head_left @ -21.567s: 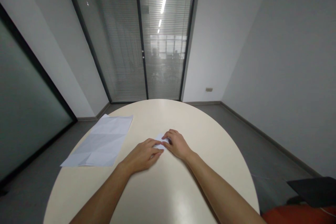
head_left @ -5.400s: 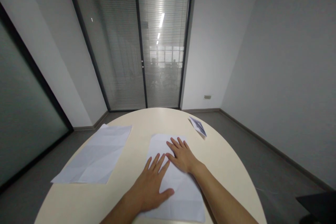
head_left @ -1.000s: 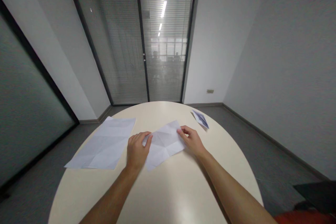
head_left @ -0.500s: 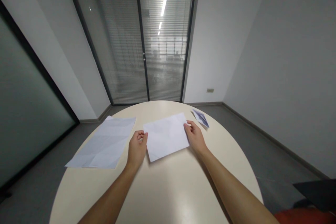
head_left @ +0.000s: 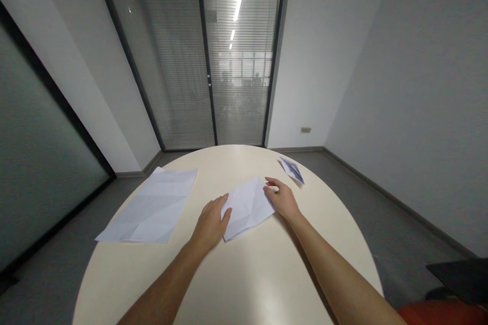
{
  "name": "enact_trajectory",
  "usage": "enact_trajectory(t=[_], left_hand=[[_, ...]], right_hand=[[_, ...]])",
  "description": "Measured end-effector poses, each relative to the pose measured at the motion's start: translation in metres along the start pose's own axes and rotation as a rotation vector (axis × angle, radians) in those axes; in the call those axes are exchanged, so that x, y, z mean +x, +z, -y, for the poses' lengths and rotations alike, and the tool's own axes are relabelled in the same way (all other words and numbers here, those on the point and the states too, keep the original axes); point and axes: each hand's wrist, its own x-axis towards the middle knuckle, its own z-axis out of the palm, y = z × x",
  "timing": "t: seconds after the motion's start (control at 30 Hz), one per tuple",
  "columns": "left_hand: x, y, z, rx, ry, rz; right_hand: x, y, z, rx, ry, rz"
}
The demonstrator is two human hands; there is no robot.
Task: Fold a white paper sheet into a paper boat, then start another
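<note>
Reaching forearms: two, bare, entering from the near edge [head_left: 171, 274]; we see them converge over the table.
Red item: partly cut off at the lower right corner [head_left: 438, 312], a dark flat panel [head_left: 463, 275] above it; we cannot tell more.
Round tabletop: cream, glossy, with a soft glare near us [head_left: 224, 289].
Left hand: palm down at the folded sheet's left edge [head_left: 210, 220], fingertips on the paper, thumb parted from the fingers.
Right hand: at the sheet's right edge [head_left: 282, 198], fingers curled, a gap showing between thumb and forefinger; we cannot tell whether it pinches the edge.
Folded white sheet: between both hands, near the table's middle [head_left: 246, 209], set askew, creases across its face.
Large white paper: at the left of the table [head_left: 152, 208], fold lines visible, well apart from the hands; we cannot tell how many sheets.
Small folded paper: beyond the right hand, near the table's far right rim [head_left: 293, 169], a dark grey-blue patch on it.
Wall outlet: low on the pale wall [head_left: 305, 130].
Glass partition: dark-framed, with horizontal blinds [head_left: 175, 71]; we note bright light strips in its right pane [head_left: 238, 7].
</note>
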Motion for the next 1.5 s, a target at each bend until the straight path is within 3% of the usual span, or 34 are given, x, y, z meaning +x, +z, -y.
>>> enact_trajectory(t=[0.1,0.17,0.37,0.47,0.67,0.77,0.87,1.0,1.2,1.37,1.5], left_hand=[[-0.001,-0.001,-0.003,0.040,-0.045,0.101],[-0.001,-0.003,-0.003,0.080,-0.041,0.157],[-0.006,-0.004,-0.005,0.212,0.069,0.273],[-0.007,-0.007,-0.009,0.229,0.097,0.294],[-0.009,-0.015,-0.017,0.154,0.177,0.346],[-0.011,-0.016,-0.023,0.108,0.230,0.378],[-0.013,-0.015,-0.029,0.089,0.266,0.388],[-0.013,-0.012,-0.034,0.107,0.232,0.416],[-0.014,-0.012,-0.033,0.139,0.227,0.436],[-0.015,-0.013,-0.030,0.127,0.224,0.403],[-0.015,-0.012,-0.029,0.141,0.211,0.390]], right_hand=[[-0.001,-0.002,0.004,-0.067,-0.089,-0.029],[-0.003,-0.003,0.011,-0.123,-0.182,0.018],[-0.020,0.006,0.023,-0.199,-0.402,0.395],[-0.027,0.007,0.025,-0.312,-0.483,0.482],[-0.024,-0.002,0.040,-0.456,-0.474,0.429],[-0.025,0.001,0.045,-0.402,-0.488,0.422],[-0.031,0.009,0.042,-0.334,-0.525,0.504],[-0.037,0.017,0.038,-0.447,-0.388,0.623],[-0.029,0.013,0.032,-0.564,-0.217,0.589],[-0.018,0.005,0.019,-0.658,-0.075,0.446],[-0.016,0.003,0.023,-0.662,-0.169,0.333]])
